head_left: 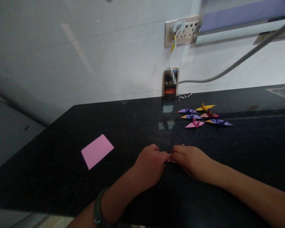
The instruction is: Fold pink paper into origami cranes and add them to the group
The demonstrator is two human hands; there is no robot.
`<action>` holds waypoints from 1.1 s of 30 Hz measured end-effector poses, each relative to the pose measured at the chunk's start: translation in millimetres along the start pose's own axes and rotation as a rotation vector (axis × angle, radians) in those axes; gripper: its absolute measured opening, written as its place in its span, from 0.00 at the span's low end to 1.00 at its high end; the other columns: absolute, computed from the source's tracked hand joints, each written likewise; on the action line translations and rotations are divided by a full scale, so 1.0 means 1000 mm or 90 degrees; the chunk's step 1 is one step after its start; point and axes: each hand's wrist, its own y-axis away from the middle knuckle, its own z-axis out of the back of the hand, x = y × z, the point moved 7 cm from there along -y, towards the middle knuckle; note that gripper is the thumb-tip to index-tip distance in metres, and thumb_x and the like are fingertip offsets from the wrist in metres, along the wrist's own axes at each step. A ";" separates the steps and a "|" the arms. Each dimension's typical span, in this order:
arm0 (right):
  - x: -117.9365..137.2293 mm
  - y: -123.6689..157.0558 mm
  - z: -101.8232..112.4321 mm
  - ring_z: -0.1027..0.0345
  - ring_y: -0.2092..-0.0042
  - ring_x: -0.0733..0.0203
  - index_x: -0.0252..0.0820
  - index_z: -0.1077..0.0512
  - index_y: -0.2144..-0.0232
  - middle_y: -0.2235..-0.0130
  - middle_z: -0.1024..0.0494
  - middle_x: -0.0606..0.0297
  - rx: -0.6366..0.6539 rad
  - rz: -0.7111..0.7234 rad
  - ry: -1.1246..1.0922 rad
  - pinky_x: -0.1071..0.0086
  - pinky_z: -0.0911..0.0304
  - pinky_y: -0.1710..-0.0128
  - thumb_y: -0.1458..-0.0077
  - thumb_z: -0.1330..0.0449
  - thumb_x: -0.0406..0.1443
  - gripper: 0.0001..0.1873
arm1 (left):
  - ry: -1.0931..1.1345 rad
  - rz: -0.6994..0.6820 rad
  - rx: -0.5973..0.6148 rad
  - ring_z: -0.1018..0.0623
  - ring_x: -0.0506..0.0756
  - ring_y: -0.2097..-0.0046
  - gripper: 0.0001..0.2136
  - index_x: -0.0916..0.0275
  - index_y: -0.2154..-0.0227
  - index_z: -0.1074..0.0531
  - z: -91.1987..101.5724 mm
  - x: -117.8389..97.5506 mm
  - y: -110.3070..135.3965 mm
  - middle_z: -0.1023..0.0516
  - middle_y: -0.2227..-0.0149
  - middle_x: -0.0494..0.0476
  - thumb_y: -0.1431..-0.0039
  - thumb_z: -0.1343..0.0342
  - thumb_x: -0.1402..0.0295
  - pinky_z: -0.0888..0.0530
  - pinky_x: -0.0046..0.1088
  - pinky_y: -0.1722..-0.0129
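A small piece of pink paper (pixel 170 158) lies between my two hands on the dark countertop (pixel 137 126), and most of it is hidden under my fingers. My left hand (pixel 151 164) is closed on its left end, with the fingers curled. From the other side my right hand (pixel 192 161) has its fingers pressed together on the right end. How the paper is folded cannot be made out. Off to the left, apart from both hands, a pink paper sheet (pixel 97 151) lies flat.
Several folded paper cranes (pixel 195 123) in purple, yellow, red and pink stand beyond my right hand. Near the wall are a beaded string (pixel 185 96) and a blurred box-like item (pixel 170 83). A grey cable (pixel 216 76) runs by the socket panel (pixel 190 31).
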 end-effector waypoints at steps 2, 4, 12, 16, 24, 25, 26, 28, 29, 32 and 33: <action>-0.001 0.000 0.001 0.38 0.67 0.63 0.38 0.32 0.67 0.68 0.32 0.62 -0.002 -0.034 -0.023 0.72 0.44 0.69 0.47 0.52 0.29 0.10 | 0.004 -0.010 0.004 0.33 0.54 0.63 0.07 0.62 0.69 0.31 -0.002 -0.001 -0.001 0.28 0.70 0.54 0.48 0.53 0.72 0.35 0.32 0.63; -0.002 0.000 0.001 0.38 0.67 0.63 0.38 0.32 0.68 0.69 0.32 0.62 -0.006 -0.057 -0.044 0.72 0.44 0.68 0.47 0.52 0.28 0.10 | 0.003 -0.017 0.001 0.32 0.53 0.64 0.08 0.62 0.69 0.30 -0.004 -0.002 -0.002 0.27 0.70 0.54 0.47 0.54 0.72 0.35 0.32 0.62; -0.006 -0.001 0.001 0.37 0.67 0.63 0.39 0.31 0.70 0.70 0.33 0.62 -0.004 -0.088 -0.106 0.71 0.44 0.67 0.47 0.52 0.29 0.10 | 0.000 0.036 -0.056 0.32 0.52 0.65 0.11 0.65 0.73 0.30 -0.010 -0.002 -0.003 0.31 0.67 0.57 0.45 0.58 0.71 0.34 0.30 0.64; -0.008 -0.002 0.004 0.37 0.68 0.64 0.39 0.30 0.72 0.71 0.34 0.63 -0.001 -0.099 -0.147 0.72 0.44 0.68 0.47 0.52 0.30 0.11 | 0.003 0.096 -0.023 0.31 0.51 0.68 0.11 0.64 0.72 0.32 -0.014 0.001 0.000 0.32 0.69 0.56 0.43 0.60 0.70 0.33 0.29 0.68; -0.008 -0.001 0.008 0.38 0.69 0.65 0.37 0.30 0.73 0.72 0.33 0.63 -0.020 -0.126 -0.214 0.72 0.44 0.69 0.48 0.51 0.30 0.09 | 0.026 0.124 0.004 0.30 0.52 0.67 0.13 0.63 0.71 0.33 -0.021 0.006 0.000 0.32 0.70 0.56 0.42 0.63 0.68 0.33 0.29 0.67; -0.008 -0.001 0.008 0.38 0.69 0.65 0.37 0.31 0.74 0.72 0.33 0.63 -0.024 -0.132 -0.219 0.73 0.44 0.69 0.48 0.50 0.30 0.09 | 0.026 0.122 0.006 0.30 0.52 0.67 0.13 0.63 0.71 0.33 -0.021 0.006 0.000 0.32 0.70 0.56 0.42 0.63 0.69 0.33 0.29 0.67; -0.008 -0.001 0.009 0.39 0.70 0.66 0.37 0.31 0.75 0.72 0.33 0.64 -0.025 -0.136 -0.222 0.73 0.44 0.70 0.48 0.51 0.30 0.09 | 0.025 0.119 0.009 0.30 0.52 0.67 0.13 0.63 0.71 0.33 -0.021 0.005 0.000 0.32 0.70 0.56 0.42 0.63 0.69 0.33 0.29 0.67; -0.008 -0.001 0.009 0.39 0.70 0.66 0.37 0.32 0.76 0.72 0.33 0.64 -0.022 -0.136 -0.222 0.73 0.44 0.70 0.48 0.51 0.30 0.09 | 0.023 0.116 0.011 0.30 0.52 0.67 0.13 0.64 0.71 0.33 -0.020 0.005 0.000 0.32 0.70 0.56 0.42 0.63 0.69 0.33 0.29 0.67; -0.007 -0.002 0.009 0.39 0.70 0.66 0.37 0.32 0.76 0.72 0.33 0.64 -0.018 -0.133 -0.220 0.73 0.44 0.70 0.48 0.51 0.29 0.10 | 0.021 0.115 0.011 0.30 0.52 0.68 0.13 0.64 0.71 0.33 -0.020 0.005 0.000 0.32 0.70 0.56 0.42 0.64 0.70 0.33 0.29 0.67; -0.007 -0.002 0.007 0.39 0.69 0.66 0.38 0.31 0.76 0.72 0.33 0.64 -0.007 -0.127 -0.213 0.73 0.45 0.69 0.49 0.51 0.29 0.10 | 0.021 0.117 0.016 0.30 0.52 0.68 0.13 0.64 0.71 0.33 -0.020 0.005 -0.001 0.32 0.70 0.56 0.42 0.63 0.70 0.33 0.30 0.68; -0.008 -0.002 0.007 0.39 0.69 0.66 0.38 0.31 0.76 0.72 0.33 0.64 -0.005 -0.127 -0.213 0.73 0.45 0.69 0.49 0.51 0.29 0.10 | 0.021 0.120 0.018 0.30 0.52 0.68 0.13 0.64 0.71 0.33 -0.020 0.005 -0.001 0.32 0.70 0.56 0.42 0.63 0.70 0.33 0.30 0.68</action>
